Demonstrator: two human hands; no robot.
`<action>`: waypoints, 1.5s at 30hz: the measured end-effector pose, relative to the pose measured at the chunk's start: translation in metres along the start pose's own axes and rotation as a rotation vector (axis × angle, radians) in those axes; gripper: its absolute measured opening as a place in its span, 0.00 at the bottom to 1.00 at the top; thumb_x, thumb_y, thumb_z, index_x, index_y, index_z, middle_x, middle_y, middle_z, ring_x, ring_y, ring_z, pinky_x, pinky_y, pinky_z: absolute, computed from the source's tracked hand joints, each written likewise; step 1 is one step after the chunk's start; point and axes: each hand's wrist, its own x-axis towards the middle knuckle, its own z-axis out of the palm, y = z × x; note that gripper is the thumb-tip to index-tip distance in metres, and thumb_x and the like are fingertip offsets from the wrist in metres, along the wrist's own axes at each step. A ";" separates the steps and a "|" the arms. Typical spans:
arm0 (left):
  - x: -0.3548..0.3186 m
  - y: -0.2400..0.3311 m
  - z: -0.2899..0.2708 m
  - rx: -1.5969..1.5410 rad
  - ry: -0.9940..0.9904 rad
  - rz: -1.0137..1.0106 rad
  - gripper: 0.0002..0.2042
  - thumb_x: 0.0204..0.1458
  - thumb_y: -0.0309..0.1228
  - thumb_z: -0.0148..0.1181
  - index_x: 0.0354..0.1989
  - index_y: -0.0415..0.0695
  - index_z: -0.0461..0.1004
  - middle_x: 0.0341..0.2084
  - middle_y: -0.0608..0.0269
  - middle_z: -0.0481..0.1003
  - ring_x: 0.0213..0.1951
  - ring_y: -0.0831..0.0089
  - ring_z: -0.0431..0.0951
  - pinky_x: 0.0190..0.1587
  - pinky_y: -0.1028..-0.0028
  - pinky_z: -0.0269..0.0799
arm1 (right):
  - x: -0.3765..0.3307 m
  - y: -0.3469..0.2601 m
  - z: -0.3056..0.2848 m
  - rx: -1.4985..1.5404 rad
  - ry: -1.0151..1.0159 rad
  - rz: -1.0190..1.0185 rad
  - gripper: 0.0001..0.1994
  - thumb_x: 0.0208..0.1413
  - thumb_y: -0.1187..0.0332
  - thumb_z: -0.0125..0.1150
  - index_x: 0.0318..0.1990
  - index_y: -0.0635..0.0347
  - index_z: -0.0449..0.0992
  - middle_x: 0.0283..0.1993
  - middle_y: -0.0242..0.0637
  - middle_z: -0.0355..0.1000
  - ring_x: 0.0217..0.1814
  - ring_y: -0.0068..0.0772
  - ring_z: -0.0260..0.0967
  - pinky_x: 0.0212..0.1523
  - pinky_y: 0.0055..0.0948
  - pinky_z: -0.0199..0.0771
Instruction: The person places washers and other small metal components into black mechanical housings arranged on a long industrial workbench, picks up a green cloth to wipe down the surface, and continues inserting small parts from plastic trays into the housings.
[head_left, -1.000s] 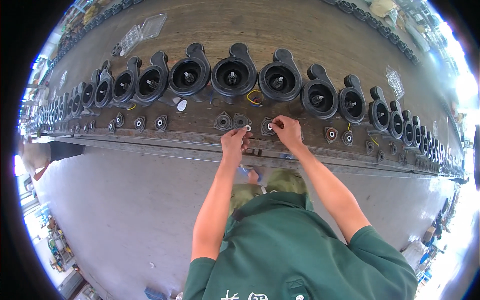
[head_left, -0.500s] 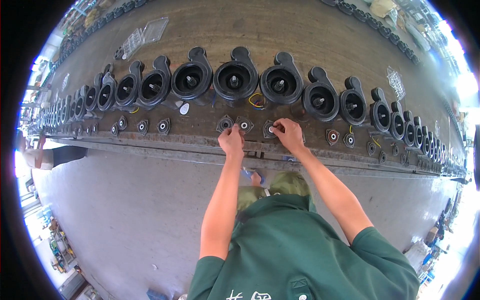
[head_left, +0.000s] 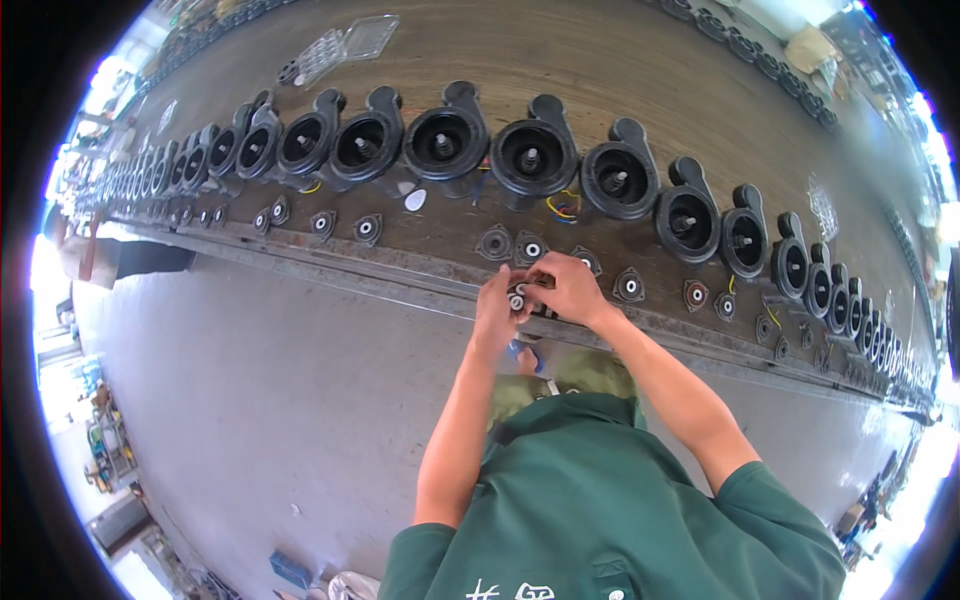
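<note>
My left hand [head_left: 494,312] is at the front edge of the bench, fingers curled round several small ring-shaped parts [head_left: 517,298] with pale faces. Over them, my right hand [head_left: 568,288] has its thumb and fingertips closed together at the rings; what it pinches is too small to make out. Just beyond my hands lie a grey flanged plate [head_left: 495,242] with a dark centre and another flanged plate [head_left: 531,247] with a white ring in its middle. A third flanged plate [head_left: 588,259] is partly hidden by my right hand. To its right sits one more ringed plate [head_left: 628,286].
Black round housings [head_left: 533,158] with upright shafts stand in a long row along the bench [head_left: 480,55]. Coloured wires [head_left: 563,206] poke out below. A white oval piece [head_left: 415,200], a reddish flanged plate [head_left: 696,294] and clear plastic trays [head_left: 369,38] lie about. A person's arm [head_left: 90,258] shows far left.
My hands have drawn back from the flanged plates and come together at the bench edge. Rings now show in my left hand. The whole view has shifted, so the bench appears further right.
</note>
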 end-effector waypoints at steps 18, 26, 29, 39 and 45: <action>-0.041 -0.027 -0.071 -0.236 0.174 0.002 0.15 0.67 0.36 0.50 0.43 0.32 0.72 0.32 0.47 0.81 0.21 0.72 0.73 0.18 0.73 0.62 | 0.100 0.020 0.041 -0.258 0.002 0.097 0.08 0.52 0.61 0.70 0.36 0.51 0.85 0.37 0.37 0.82 0.39 0.44 0.80 0.40 0.41 0.78; -0.039 -0.031 -0.077 -0.294 0.103 0.032 0.17 0.67 0.37 0.51 0.46 0.30 0.71 0.36 0.47 0.79 0.25 0.67 0.78 0.24 0.72 0.72 | 0.064 0.029 0.010 -0.312 0.047 0.049 0.09 0.53 0.65 0.69 0.40 0.55 0.81 0.37 0.36 0.78 0.42 0.44 0.78 0.42 0.41 0.77; -0.036 -0.031 -0.072 -0.344 0.093 0.020 0.16 0.67 0.37 0.52 0.45 0.31 0.72 0.36 0.47 0.79 0.28 0.64 0.79 0.30 0.69 0.77 | 0.051 0.035 0.001 -0.345 -0.041 0.041 0.10 0.52 0.66 0.70 0.41 0.55 0.80 0.37 0.37 0.78 0.41 0.43 0.78 0.41 0.41 0.77; -0.039 -0.032 -0.040 -0.453 -0.078 0.034 0.17 0.69 0.37 0.50 0.47 0.30 0.70 0.42 0.43 0.78 0.42 0.51 0.80 0.46 0.57 0.79 | 0.056 0.047 0.006 -0.143 -0.020 -0.112 0.10 0.51 0.73 0.68 0.42 0.60 0.79 0.38 0.42 0.77 0.40 0.45 0.79 0.42 0.40 0.78; -0.045 -0.039 -0.002 -0.451 -0.173 0.087 0.20 0.71 0.41 0.44 0.51 0.32 0.71 0.45 0.46 0.77 0.47 0.56 0.79 0.54 0.56 0.77 | 0.005 0.000 -0.024 -0.081 0.025 -0.105 0.10 0.52 0.68 0.69 0.42 0.58 0.80 0.38 0.41 0.76 0.40 0.45 0.79 0.42 0.39 0.79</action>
